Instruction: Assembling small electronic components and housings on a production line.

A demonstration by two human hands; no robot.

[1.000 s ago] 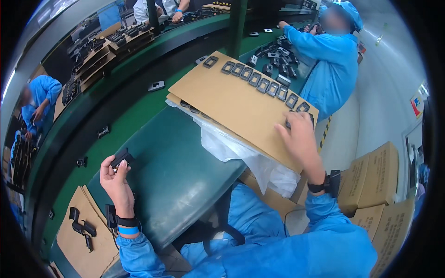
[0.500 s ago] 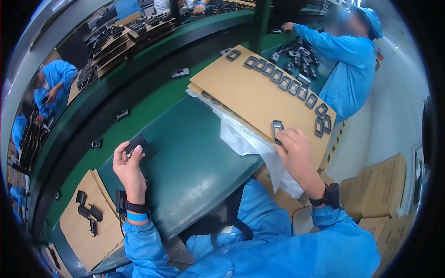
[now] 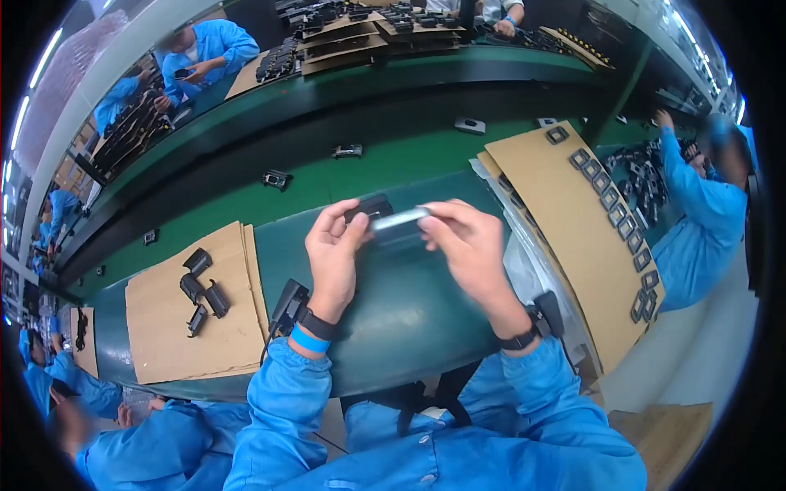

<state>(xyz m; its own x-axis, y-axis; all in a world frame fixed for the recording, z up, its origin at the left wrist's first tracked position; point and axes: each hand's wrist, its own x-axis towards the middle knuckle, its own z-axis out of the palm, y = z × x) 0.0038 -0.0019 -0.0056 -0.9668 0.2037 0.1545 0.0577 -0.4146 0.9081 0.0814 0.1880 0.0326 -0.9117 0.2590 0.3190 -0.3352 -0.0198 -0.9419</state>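
Note:
Over the green worktop (image 3: 401,327), my left hand (image 3: 332,262) pinches a black plastic housing (image 3: 377,205) between thumb and fingers. My right hand (image 3: 471,254) grips a thin rectangular frame (image 3: 401,220), blurred by motion, with a pale shiny edge turned up. The frame is right up against the housing; whether they are joined I cannot tell. Several black housings (image 3: 216,299) lie on a cardboard sheet (image 3: 155,327) to the left. On the right, a row of dark rectangular frames (image 3: 610,200) lies along another cardboard sheet (image 3: 565,237).
Crumpled white plastic film (image 3: 524,270) hangs from the right cardboard stack. Beyond the worktop, a green conveyor belt (image 3: 409,176) carries spaced-out parts. Co-workers in blue sit at left, lower left and right; one person (image 3: 704,221) is beside a heap of parts (image 3: 643,176).
My right hand has lifted a frame off the right cardboard and brought it to the housing in my left hand. The view has swung to the left.

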